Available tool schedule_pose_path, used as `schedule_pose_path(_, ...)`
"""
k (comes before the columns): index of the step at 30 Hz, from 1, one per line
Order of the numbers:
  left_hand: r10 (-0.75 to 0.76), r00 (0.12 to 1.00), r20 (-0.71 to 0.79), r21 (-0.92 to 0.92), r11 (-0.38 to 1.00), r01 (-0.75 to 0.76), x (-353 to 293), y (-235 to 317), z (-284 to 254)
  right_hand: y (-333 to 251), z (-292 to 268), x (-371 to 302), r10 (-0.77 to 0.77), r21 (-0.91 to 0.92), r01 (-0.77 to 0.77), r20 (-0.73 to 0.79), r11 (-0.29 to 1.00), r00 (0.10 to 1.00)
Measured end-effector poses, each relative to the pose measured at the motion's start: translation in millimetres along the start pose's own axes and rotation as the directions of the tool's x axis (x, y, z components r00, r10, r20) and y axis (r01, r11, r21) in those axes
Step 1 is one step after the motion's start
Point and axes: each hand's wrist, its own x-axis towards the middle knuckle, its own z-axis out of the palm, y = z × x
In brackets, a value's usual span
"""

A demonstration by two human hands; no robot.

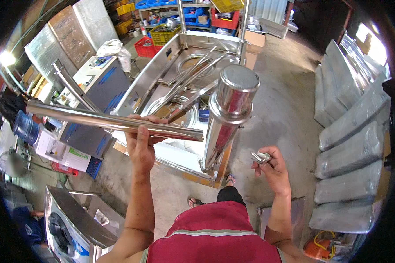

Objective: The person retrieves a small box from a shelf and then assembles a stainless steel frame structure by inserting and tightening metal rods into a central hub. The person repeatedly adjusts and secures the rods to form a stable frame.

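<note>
A long, shiny metal tube (83, 117) runs out to the left, and my left hand (139, 147) is closed round it near its right end. My right hand (275, 172) pinches a small silvery metal fitting (261, 157), held apart from the tube. In front of me stands a metal frame (131, 90) with raised walls. A capped, polished cylinder (235, 87) rises at its near right corner, close to the tube's right end. Several thin metal rods (195, 81) and coiled metal rings (192, 117) lie inside the frame.
Left of the frame is a workbench (92, 92). Red crates (147, 47) and shelves stand behind. Wrapped panels (349, 171) line the right side, above an orange machine (319, 250). At lower left is a metal housing (68, 219), beside a person in blue (28, 225).
</note>
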Motion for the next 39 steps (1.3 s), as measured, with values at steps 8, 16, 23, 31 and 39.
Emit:
schedule_pose_path(8,-0.054,0.994,0.098,-0.342,0.936,0.085,14.9,21.6,-11.8,-26.6,35.7,-10.5,-0.091,-0.125,0.082,-0.063,0.989,0.994)
schedule_pose_path(16,-0.047,0.969,0.244,-0.27,0.956,0.114,29.7,12.3,-12.7,-15.9,38.6,6.1,-0.118,-0.142,0.111,-0.04,0.984,0.992)
schedule_pose_path(23,-0.175,0.959,0.223,-0.396,0.883,0.254,43.2,5.7,-20.0,-15.2,43.5,16.4,-0.184,-0.063,0.184,0.002,0.981,0.983)
schedule_pose_path(31,-0.168,0.98,0.108,-0.43,0.881,0.198,30.5,-16.0,-30.3,-26.1,44.0,11.9,-0.127,-0.093,0.126,-0.008,0.988,0.992)
schedule_pose_path(39,-0.152,0.975,0.161,-0.5,0.839,0.213,42.0,-17.9,-19.2,-48.2,56.3,16.1,-0.156,-0.2,0.159,0.03,0.967,0.987)
